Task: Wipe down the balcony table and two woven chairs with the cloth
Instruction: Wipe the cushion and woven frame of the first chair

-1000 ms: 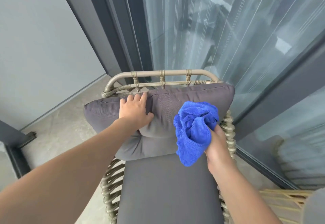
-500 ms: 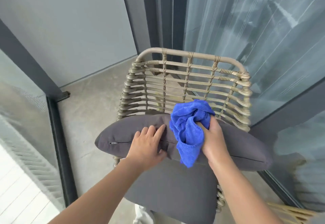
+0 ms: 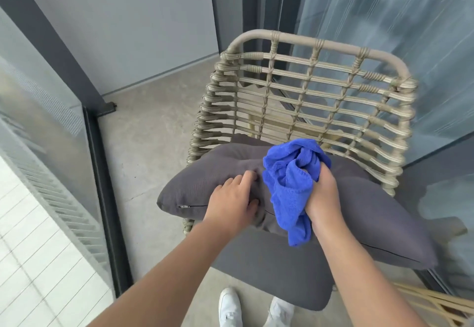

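On woven chair (image 3: 307, 101): left hand (image 3: 230, 202) grips back cushion (image 3: 205, 185); right hand (image 3: 323, 193) clutches blue cloth (image 3: 289, 180). Advice: keep cushion flat, wipe exposed weave top downward.

Probably a home balcony: glass railing (image 3: 38, 126), woven chair (image 3: 315, 90), curtained glass door (image 3: 384, 13).

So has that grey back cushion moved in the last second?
Yes. The grey cushion stood up against the woven chair backrest; now it lies tipped forward and down onto the seat, leaving the backrest bare.
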